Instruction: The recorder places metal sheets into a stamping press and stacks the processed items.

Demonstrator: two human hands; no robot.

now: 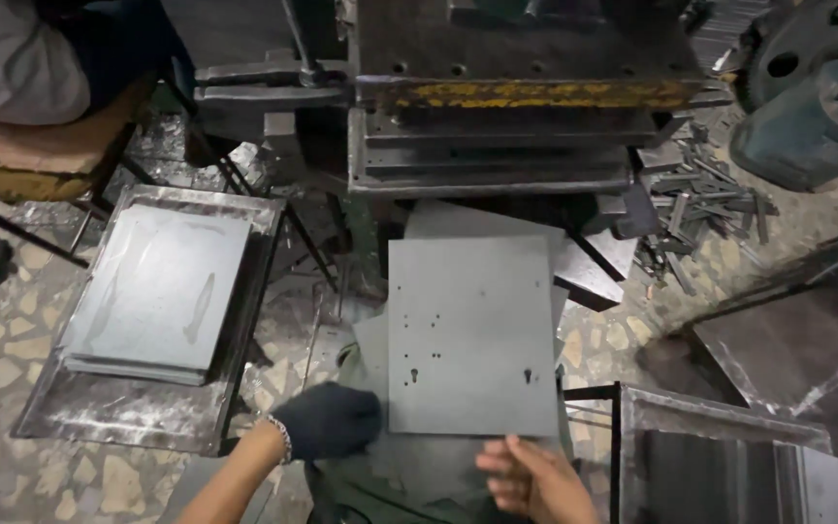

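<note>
While a punched grey metal sheet (472, 335) lies flat in front of a heavy press (497, 107), it is held at its near edge by both hands. The gloved left hand (327, 419) is closed on the lower left corner, and the bare right hand (533, 480) is clamped on the bottom edge. A stack of blank sheets (157, 291) is seen in a tray (118, 412) to the left.

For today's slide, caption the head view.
Gloved left hand and bare right hand hold a grey punched metal sheet before a press.
</note>
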